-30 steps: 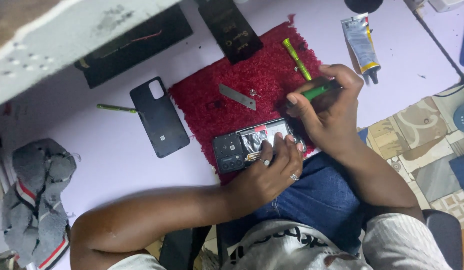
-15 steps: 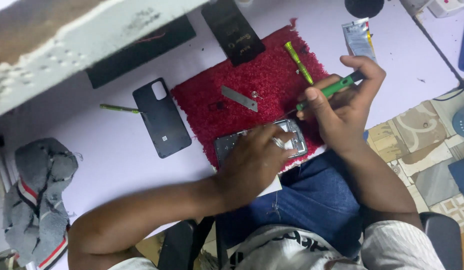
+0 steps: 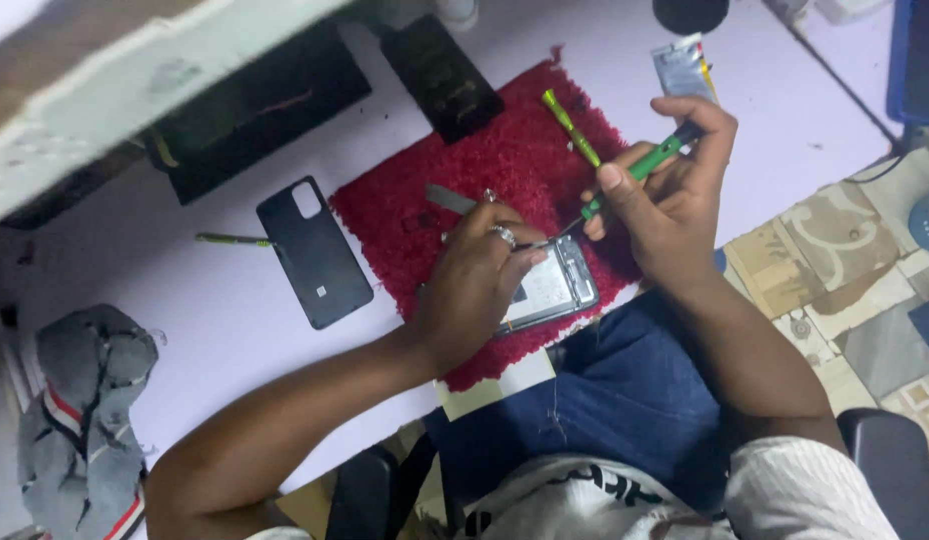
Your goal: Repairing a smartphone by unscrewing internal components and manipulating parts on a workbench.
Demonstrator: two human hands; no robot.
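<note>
1. Head view: the opened phone lies on the red mat at the table's near edge, just above the person's lap. Its long axis runs left to right, tilted slightly up toward the right.
2. The left hand rests flat over the phone's left half, fingers together and pressing down, with a ring showing on one finger. It is the nearer hand and touches the phone directly.
3. The right hand is closed around a green screwdriver. The shaft slants down and left, its tip meeting the phone's upper edge just beside the left fingertips. So the phone lies down-left of the right hand, reached only through the tool.
4. On the mat above the hands lie a second green tool and a grey metal strip.
5. Left of the mat, apart from it, a black back cover lies on the pale table.
</note>
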